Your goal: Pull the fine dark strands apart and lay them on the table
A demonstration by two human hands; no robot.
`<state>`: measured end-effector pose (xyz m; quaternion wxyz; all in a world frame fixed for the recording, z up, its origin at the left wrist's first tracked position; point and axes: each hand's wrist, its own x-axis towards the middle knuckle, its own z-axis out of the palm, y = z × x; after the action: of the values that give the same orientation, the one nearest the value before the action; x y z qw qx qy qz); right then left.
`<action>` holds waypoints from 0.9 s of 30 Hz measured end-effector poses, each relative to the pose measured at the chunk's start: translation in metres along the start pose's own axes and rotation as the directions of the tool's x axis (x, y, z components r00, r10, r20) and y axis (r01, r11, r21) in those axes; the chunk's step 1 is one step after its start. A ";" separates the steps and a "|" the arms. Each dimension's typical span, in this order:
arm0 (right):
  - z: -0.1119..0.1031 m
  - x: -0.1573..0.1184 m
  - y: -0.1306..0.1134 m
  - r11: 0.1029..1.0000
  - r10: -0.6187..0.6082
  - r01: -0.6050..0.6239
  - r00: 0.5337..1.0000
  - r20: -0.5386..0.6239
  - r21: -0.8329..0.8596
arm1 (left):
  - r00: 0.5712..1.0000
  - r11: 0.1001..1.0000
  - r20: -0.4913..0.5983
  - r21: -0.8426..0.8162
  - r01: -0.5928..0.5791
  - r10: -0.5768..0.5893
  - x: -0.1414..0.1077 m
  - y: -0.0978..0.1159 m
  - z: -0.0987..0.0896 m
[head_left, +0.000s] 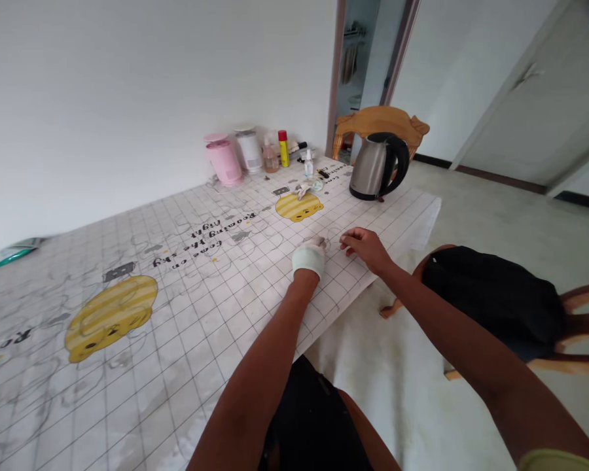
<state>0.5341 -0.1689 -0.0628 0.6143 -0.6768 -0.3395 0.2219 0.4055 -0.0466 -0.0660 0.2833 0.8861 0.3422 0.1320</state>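
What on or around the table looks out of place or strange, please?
One oddity: the left hand wears a pale glove but the right hand is bare; what seems another glove lies crumpled left of the kettle. I see no spill.

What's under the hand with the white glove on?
Beneath the gloved left hand is the white tablecloth with dark grid lines; you can see it around the hand. The spot right underneath is covered, so I can't tell whether anything small is there.
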 end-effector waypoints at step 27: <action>-0.011 0.003 -0.033 0.983 -0.155 0.176 0.943 0.295 -0.049 | 0.999 0.988 0.050 -0.153 -0.006 0.014 -0.008 -0.004 -0.003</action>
<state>0.5378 -0.1732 -0.0280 0.5486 -0.6284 -0.4897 0.2537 0.3965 -0.0483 -0.0664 0.3582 0.8666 0.3193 0.1367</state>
